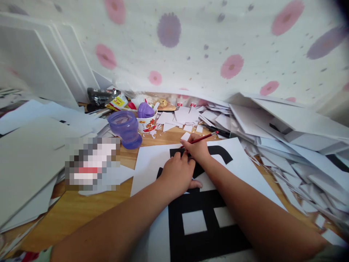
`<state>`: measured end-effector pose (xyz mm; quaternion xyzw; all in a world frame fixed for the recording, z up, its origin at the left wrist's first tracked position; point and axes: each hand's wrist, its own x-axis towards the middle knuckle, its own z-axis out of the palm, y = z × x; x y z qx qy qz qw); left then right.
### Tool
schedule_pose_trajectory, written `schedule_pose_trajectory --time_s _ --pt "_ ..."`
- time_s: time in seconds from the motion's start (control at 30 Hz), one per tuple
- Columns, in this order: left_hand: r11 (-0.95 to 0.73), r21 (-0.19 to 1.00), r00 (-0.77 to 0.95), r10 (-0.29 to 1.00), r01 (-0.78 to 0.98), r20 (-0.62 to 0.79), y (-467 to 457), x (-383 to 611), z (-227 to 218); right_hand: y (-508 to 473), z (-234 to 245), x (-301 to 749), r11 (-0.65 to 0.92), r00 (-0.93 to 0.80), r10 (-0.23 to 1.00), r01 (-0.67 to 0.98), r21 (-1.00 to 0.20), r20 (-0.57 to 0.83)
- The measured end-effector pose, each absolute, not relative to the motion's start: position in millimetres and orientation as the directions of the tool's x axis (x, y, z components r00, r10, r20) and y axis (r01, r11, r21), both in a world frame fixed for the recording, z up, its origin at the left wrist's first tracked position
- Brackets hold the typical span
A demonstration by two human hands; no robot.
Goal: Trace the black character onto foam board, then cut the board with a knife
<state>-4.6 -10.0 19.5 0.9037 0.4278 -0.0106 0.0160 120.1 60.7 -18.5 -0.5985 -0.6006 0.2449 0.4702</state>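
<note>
A large black cut-out shape [191, 203] with square openings lies on a white sheet [152, 154] in front of me. My right hand [197, 147] grips a red pencil [204, 138], its upper end slanting up to the right. The pencil's tip is hidden by the fingers, near the top left part of the black shape. My left hand [178, 173] lies flat on the black shape just below my right hand, its fingers spread. Both forearms cover parts of the sheet and the shape.
Behind the sheet stand a purple translucent cup [125, 129] and a paper tub [147, 123]. White scraps [188, 115] and a black pen [218, 131] lie at the back. White boards are heaped on the right [294, 134] and on the left [29, 156]. A blurred patch [92, 163] covers something left.
</note>
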Motion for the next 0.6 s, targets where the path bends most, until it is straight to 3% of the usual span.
schedule_pose_trajectory --time_s 0.4,0.6 --pt "-0.63 0.037 0.631 0.774 0.776 -0.049 -9 -4 22 63 -23 124 0.104 0.265 0.925 0.511 -0.853 0.271" --pt "-0.62 0.054 0.623 0.781 0.783 -0.05 -10 -4 21 64 -19 125 0.018 0.319 0.933 0.424 -0.906 0.168"
